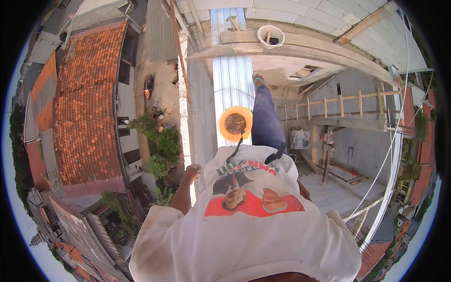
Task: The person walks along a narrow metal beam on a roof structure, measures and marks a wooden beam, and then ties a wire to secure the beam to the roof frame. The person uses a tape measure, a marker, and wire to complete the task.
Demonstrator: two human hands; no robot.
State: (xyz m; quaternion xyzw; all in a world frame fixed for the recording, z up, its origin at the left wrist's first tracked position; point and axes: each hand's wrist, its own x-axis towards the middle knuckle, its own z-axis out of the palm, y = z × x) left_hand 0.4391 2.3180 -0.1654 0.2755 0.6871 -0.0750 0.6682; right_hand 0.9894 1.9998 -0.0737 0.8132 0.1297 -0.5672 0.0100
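Orange bucket (pixel 222 124) with brown, rough-looking stuff inside sits on the pale blue ribbed sheet (pixel 232 80), just left of a dark blue trouser leg (pixel 268 115) and in front of the person's white shirt (pixel 253 230). Left grip (pixel 192 172) hangs beside the shirt, apart from the bucket; I cannot tell how its fingers stand. Right grip (pixel 304 191) is mostly hidden by the shirt, its state unclear too. Farther off, a hammer (pixel 234 22) lies left of a white bucket (pixel 271 46).
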